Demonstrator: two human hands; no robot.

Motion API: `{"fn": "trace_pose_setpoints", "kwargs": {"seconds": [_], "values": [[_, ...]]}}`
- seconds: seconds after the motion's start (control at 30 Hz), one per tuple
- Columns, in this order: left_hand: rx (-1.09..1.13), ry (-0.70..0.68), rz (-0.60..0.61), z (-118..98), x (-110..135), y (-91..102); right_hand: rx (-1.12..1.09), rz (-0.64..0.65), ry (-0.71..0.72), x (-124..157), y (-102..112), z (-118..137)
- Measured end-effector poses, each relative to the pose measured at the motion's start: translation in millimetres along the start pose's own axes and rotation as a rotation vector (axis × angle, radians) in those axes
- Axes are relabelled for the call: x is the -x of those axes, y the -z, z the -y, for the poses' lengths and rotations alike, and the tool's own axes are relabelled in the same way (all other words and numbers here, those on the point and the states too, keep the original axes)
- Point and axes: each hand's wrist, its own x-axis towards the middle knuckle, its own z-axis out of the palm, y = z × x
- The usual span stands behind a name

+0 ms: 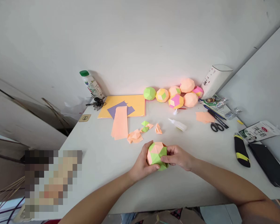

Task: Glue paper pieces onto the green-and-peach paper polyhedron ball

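Note:
Both hands hold a folded paper ball [156, 154] of peach and green facets, just above the white table [102, 161]. My left hand [141, 165] cups its left and lower side with curled fingers. From the right, my right hand [177, 157] pinches a green facet. Loose folded paper units in peach [134, 136] and green [145, 126] lie just beyond the ball, beside another small peach unit [158, 129].
Several finished paper balls [176, 95] sit at the back by the wall. Peach strips [120, 123] lie over orange and purple sheets [126, 105]. A glue bottle [178, 124], scissors [216, 126], a utility knife [242, 151], a drink bottle [91, 84] and keys [96, 102] surround the area.

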Motion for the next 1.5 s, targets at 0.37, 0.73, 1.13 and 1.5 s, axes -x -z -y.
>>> {"fn": "trace_pose_setpoints", "kwargs": {"seconds": [0.37, 0.73, 1.13, 1.5], "values": [[0.005, -0.040, 0.002, 3.2, 0.4, -2.0, -0.002, 0.005, 0.022, -1.8, -2.4, -2.3], [0.028, -0.063, -0.025, 1.8, -1.5, -3.6, 0.046, 0.100, 0.053, 0.7, 0.2, 2.2], [0.035, -0.117, 0.028, -0.4, -2.9, -3.8, 0.249, 0.031, 0.135, 2.5, -0.7, 1.1], [-0.229, -0.171, -0.009, 0.6, -3.4, -0.2, 0.542, -0.094, 0.318, 7.3, -5.9, 2.6]]}}
